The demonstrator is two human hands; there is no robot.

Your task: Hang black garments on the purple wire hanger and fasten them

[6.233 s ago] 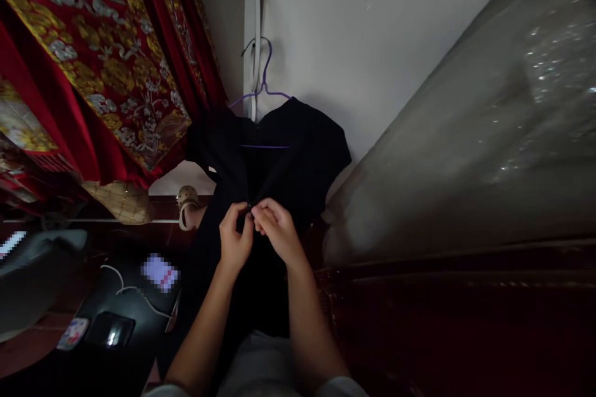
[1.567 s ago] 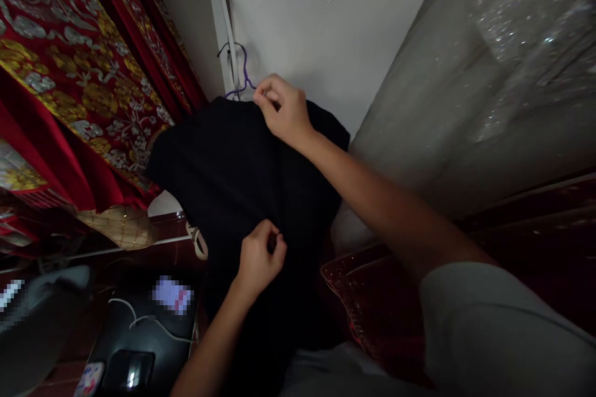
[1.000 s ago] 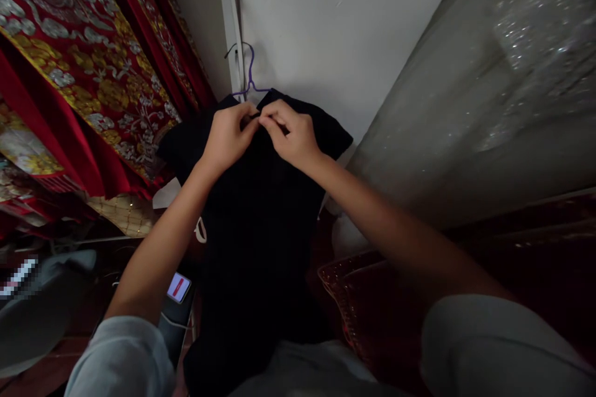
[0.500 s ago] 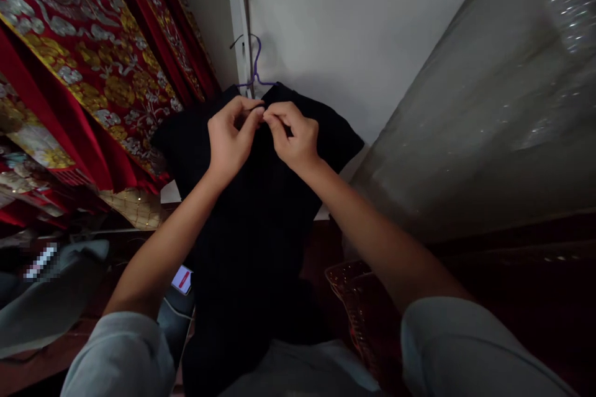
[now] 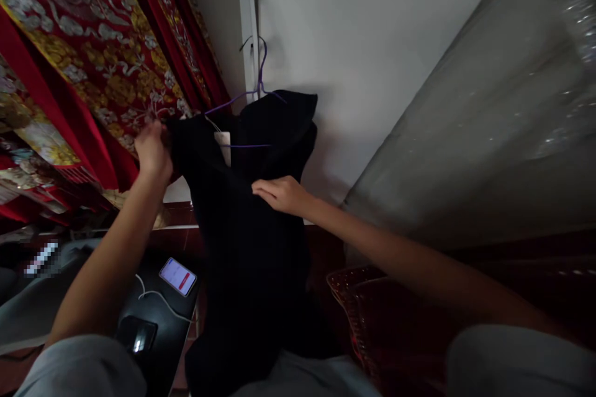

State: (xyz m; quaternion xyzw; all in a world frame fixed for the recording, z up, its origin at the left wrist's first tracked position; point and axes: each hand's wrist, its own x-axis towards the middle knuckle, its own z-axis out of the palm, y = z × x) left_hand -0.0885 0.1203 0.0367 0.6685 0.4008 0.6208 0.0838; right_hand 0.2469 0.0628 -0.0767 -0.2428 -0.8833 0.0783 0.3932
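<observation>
A long black garment [image 5: 251,248] hangs on a purple wire hanger [image 5: 262,65], its neck opening spread wide. One end of the hanger shows bare on the left, where the cloth has come off it. My left hand [image 5: 154,150], a little blurred, is closed on the garment's left shoulder and holds it out to the side. At the front neck edge my right hand [image 5: 283,194] pinches the cloth, thumb and fingers together. A pale tag [image 5: 224,146] dangles on a string inside the neck opening.
Red cloth embroidered in gold and silver [image 5: 116,68] hangs at the left. Below it, a lit phone [image 5: 178,276] and a white cable [image 5: 161,298] lie on a black surface [image 5: 162,335]. Plastic sheeting [image 5: 488,124] slants across the right, beside a white wall [image 5: 354,31].
My hands have parted from their pinch together at the collar. The left moved out left with the shoulder cloth, the right came down the front; the hanger's left arm and the tag now show.
</observation>
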